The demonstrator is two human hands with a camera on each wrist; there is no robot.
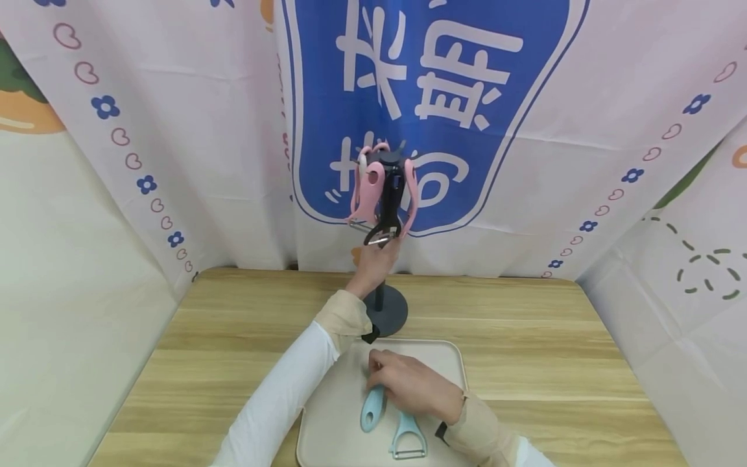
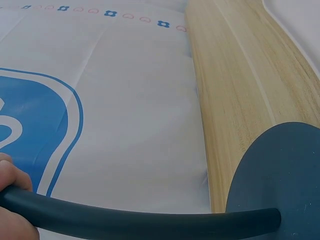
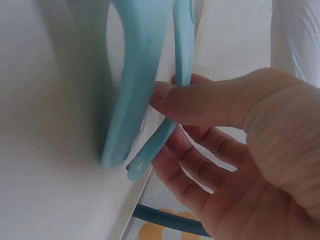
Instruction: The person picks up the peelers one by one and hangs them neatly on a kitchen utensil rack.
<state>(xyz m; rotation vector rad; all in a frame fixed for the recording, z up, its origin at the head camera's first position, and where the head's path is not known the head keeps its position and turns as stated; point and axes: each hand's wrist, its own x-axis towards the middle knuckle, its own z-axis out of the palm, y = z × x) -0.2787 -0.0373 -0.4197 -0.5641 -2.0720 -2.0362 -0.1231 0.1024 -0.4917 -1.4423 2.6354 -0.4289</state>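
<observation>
My left hand [image 1: 375,264] grips the dark pole [image 2: 150,224] of an upright stand, just beneath the utensils hung on it. Around the top hang pink peelers [image 1: 370,194] and a black peeler [image 1: 391,201]. Over the tray [image 1: 327,421], my right hand [image 1: 413,384] pinches a light blue peeler [image 3: 183,55] between thumb and fingers. Its holed handle points toward me in the head view, while the hand hides its other end. Beside it, a second light blue peeler [image 1: 408,433] lies with its Y-shaped head toward me, its handle partly under the hand.
The stand's round dark base [image 1: 392,312] sits on the wooden table [image 1: 525,350], right behind the tray. A printed cloth [image 1: 233,162] hangs along the table's back edge, and more cloth encloses both sides.
</observation>
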